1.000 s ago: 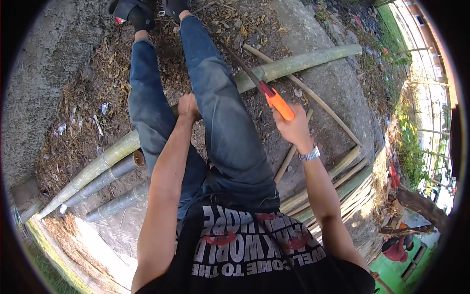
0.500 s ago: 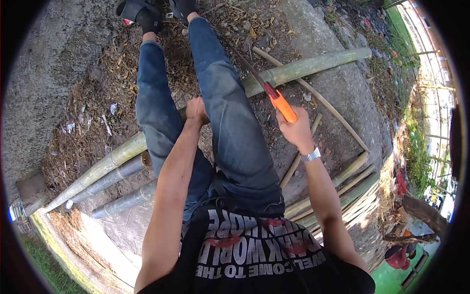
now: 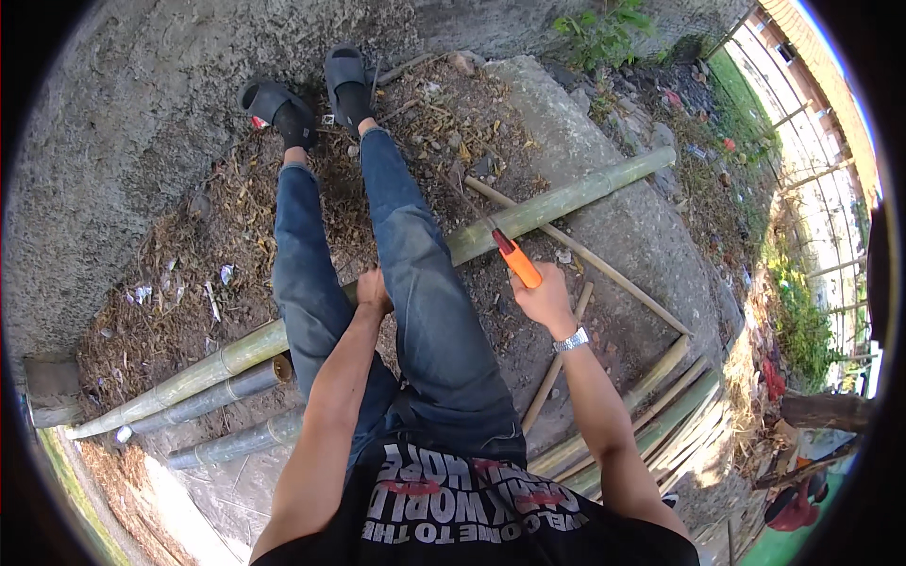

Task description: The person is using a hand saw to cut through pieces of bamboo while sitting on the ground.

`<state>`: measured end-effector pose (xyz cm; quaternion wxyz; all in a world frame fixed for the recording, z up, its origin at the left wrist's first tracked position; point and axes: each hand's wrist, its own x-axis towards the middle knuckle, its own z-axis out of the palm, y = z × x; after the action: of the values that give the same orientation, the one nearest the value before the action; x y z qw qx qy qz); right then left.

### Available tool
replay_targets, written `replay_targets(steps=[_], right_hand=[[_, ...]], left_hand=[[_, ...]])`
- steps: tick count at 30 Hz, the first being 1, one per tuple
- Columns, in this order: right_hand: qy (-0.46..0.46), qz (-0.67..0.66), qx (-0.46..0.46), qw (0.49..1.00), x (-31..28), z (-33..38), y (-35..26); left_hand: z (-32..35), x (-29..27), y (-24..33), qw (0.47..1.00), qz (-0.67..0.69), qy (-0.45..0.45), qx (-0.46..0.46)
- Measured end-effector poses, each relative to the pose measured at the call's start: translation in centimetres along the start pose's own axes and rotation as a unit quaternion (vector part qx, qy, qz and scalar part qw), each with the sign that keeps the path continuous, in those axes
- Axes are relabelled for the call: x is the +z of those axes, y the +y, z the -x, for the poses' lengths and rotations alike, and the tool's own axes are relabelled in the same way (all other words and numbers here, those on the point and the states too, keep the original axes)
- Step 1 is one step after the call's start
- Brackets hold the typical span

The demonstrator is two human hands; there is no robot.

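A long green bamboo pole (image 3: 557,200) lies across the ground and passes under my legs in blue jeans. My left hand (image 3: 372,291) is closed on the pole between my legs. My right hand (image 3: 545,298) grips the orange handle of a hand saw (image 3: 518,264), whose dark blade points up toward the pole, just right of my right knee. My feet in dark sandals (image 3: 311,92) rest on dry leaf litter.
Two more thick bamboo lengths (image 3: 226,415) lie at the lower left. Thin sticks (image 3: 595,259) and a stack of split bamboo (image 3: 661,415) lie at the right. A concrete slab (image 3: 613,198), a grey wall (image 3: 123,123) and a fence (image 3: 812,123) surround the spot.
The view has tilted down, so my legs and feet show lower in the picture. My right hand with the saw has drawn slightly back and down; my left hand stays on the pole.
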<state>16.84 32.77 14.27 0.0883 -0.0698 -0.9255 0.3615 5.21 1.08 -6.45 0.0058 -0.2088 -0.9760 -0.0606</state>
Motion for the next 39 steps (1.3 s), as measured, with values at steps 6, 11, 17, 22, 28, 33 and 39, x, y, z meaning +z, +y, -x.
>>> replay_targets(steps=[6,11,17,22,28,33,39], right_hand=[[-0.025,-0.044,0.043,0.998,-4.9,8.1,-2.0],[-0.008,-0.081,0.16,0.984,-5.4,13.3,-2.5],[0.011,-0.037,0.061,0.997,-0.1,4.6,-1.1],[0.011,-0.121,0.126,0.985,-1.3,8.6,0.3],[0.015,-0.131,0.138,0.982,-3.4,15.6,-0.9],[0.047,-0.021,-0.035,0.998,6.3,-2.5,-1.0],[-0.012,-0.101,0.084,0.991,-0.6,8.5,1.2]], left_hand=[[-0.5,-1.7,0.9,0.997,0.017,-0.071,-0.023],[-0.7,-2.8,1.3,0.994,0.042,-0.093,-0.023],[-0.8,-2.4,0.8,0.995,0.023,-0.096,-0.024],[-1.5,-4.7,1.1,0.974,0.047,-0.217,-0.037],[-2.3,-4.1,1.3,0.986,0.01,-0.163,-0.017],[-1.4,-2.9,0.6,0.988,0.051,-0.132,-0.061],[-0.8,-2.2,0.1,0.997,-0.005,-0.07,-0.009]])
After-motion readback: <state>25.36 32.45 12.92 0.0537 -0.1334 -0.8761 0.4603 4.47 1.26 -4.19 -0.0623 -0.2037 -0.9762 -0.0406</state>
